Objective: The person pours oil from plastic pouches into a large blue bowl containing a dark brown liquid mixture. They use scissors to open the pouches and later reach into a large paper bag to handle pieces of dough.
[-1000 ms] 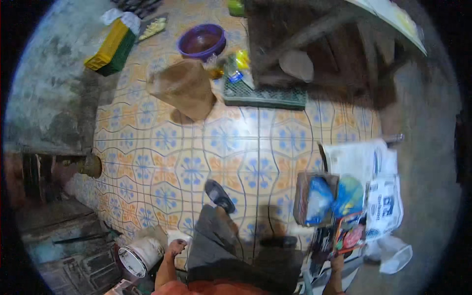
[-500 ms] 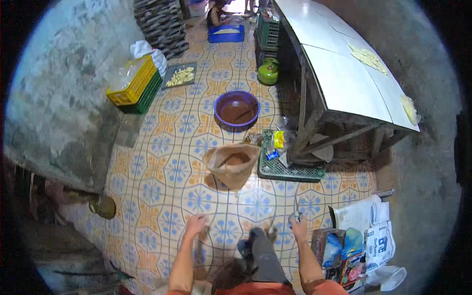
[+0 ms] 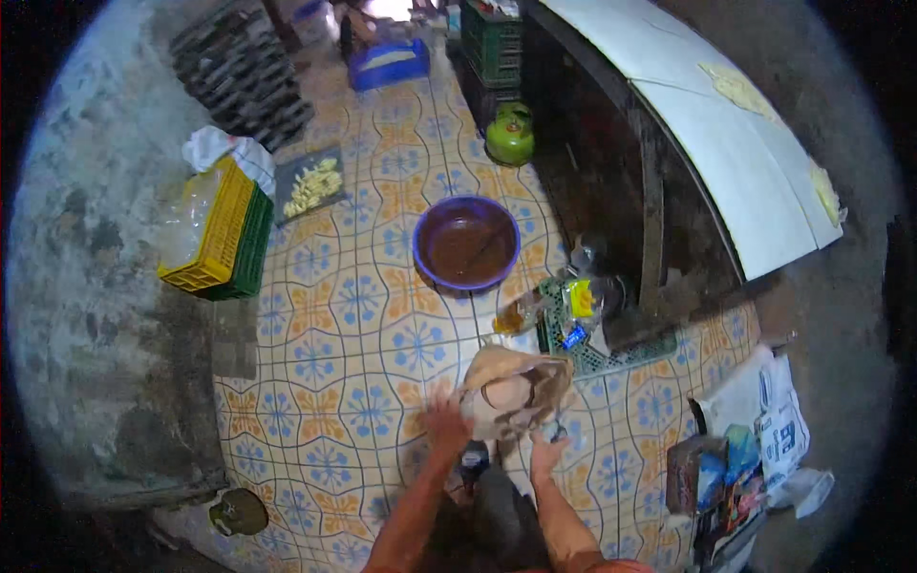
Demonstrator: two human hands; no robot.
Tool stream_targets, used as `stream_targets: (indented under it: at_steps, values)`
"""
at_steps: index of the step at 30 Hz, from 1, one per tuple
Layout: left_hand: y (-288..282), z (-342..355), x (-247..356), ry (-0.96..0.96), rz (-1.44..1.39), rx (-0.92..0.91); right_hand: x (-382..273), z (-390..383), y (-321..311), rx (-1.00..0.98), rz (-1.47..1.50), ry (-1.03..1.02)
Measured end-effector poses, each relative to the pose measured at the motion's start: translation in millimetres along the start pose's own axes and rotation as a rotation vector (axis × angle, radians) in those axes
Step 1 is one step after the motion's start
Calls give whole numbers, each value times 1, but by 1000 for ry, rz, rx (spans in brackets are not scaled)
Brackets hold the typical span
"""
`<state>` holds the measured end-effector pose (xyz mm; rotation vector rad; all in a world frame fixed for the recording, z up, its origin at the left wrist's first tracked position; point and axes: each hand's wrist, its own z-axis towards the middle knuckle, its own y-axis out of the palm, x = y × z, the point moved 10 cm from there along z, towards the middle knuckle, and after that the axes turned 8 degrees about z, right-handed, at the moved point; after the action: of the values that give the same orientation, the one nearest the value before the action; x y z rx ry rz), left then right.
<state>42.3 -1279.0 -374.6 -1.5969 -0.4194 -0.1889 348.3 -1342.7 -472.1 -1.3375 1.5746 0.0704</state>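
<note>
My left hand [image 3: 447, 423], blurred, reaches with fingers apart at the left edge of a brown sack [image 3: 514, 377], whose top gapes and shows pale brown contents; whether it touches is unclear. My right hand [image 3: 546, 449] is at the sack's lower right, closed on a small grey metal tool, too blurred to identify exactly. Just beyond the sack, a green plastic crate [image 3: 640, 358] lies flat with a yellow packet [image 3: 580, 297], a blue packet [image 3: 572, 336] and clear bags on it. A purple basin [image 3: 430, 258] with brown contents stands farther ahead on the tiled floor.
Yellow and green crates [image 3: 228, 229] and a tray of pale pieces [image 3: 311, 187] line the left wall. A green gas cylinder [image 3: 509, 137], stacked crates [image 3: 490, 43] and a white-topped table [image 3: 726, 172] are right. Another person [image 3: 358, 33] sits by a blue tray. Bags [image 3: 783, 420] lie right.
I have moved forward to the sack, and the view has shifted. Both my hands have reached out to it, the right still with the metal tool.
</note>
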Motion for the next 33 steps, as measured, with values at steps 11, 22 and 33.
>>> stream_targets:
  at_steps: [11, 22, 33]
  values:
    - [32, 105, -9, 376, 88, -251, -38, -30, 59, 243, 1, -2]
    - [96, 104, -1, 599, 90, -503, -9, -25, -3, 439, -57, -191]
    - [118, 38, 33, 677, 20, -483, 32, -19, -48, 396, 6, -91]
